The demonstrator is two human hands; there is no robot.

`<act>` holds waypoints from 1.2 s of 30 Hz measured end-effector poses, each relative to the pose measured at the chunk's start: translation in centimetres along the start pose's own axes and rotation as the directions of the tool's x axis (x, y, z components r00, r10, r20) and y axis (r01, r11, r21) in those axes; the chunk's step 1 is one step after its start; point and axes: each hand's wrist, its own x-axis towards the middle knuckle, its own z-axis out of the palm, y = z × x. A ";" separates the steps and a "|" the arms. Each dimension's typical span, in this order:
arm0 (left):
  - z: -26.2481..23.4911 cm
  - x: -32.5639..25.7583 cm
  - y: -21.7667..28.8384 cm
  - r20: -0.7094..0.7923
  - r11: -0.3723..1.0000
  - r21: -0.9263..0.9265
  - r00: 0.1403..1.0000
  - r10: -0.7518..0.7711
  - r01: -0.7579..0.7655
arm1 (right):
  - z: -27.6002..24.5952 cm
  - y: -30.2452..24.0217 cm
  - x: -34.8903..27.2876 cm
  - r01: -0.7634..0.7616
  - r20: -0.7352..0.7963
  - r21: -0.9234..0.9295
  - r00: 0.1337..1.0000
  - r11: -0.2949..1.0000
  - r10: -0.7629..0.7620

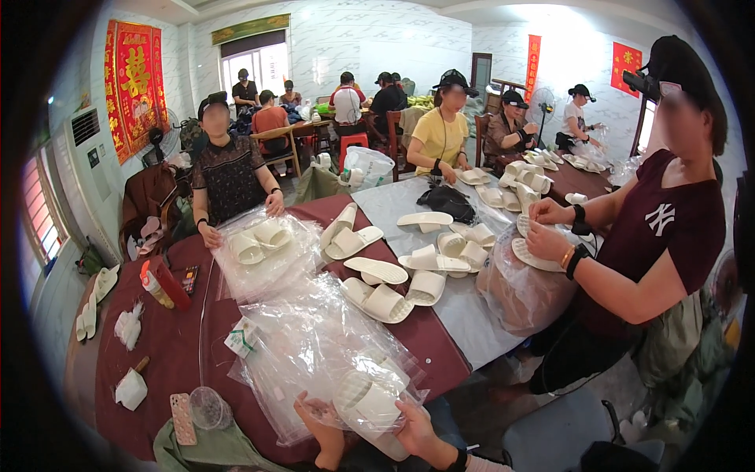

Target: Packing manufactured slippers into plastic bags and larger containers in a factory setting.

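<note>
**Bagged slippers at the near table edge**

Head view: pair of white slippers (370, 401) inside a clear plastic bag (314, 354), at the near edge of the maroon table (165, 346). Left hand (318, 417) pinching the film; right hand (413, 429) cupping the bagged pair. Probably light, soft, slippery film; best gripped through the soles. Fingertips hidden, wrists cut off below.

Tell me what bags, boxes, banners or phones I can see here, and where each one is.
Clear plastic bag: bottom centre, between left hand and right hand, white slippers inside.
Pile of clear bags: table middle, shiny, crumpled.
Small carton: left of the pile, white and green.
Phone: near edge, patterned case.
Red banner: left wall, gold marks.
Red hangings: right wall.
</note>
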 end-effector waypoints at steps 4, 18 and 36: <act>-0.1 0.3 0.0 -0.029 0.989 0.143 0.999 0.046 -0.042 | -0.2 0.4 -0.1 -0.054 0.014 -0.014 0.998 0.998 0.054; -0.2 -0.1 -1.7 -0.114 0.998 0.028 0.992 -0.047 0.050 | 0.6 0.8 -1.0 -0.033 0.191 0.086 0.981 0.996 0.016; -0.1 -1.8 -0.4 0.339 0.992 0.079 0.933 -0.124 0.103 | 3.2 0.2 0.1 0.099 0.161 0.262 0.976 0.960 -0.145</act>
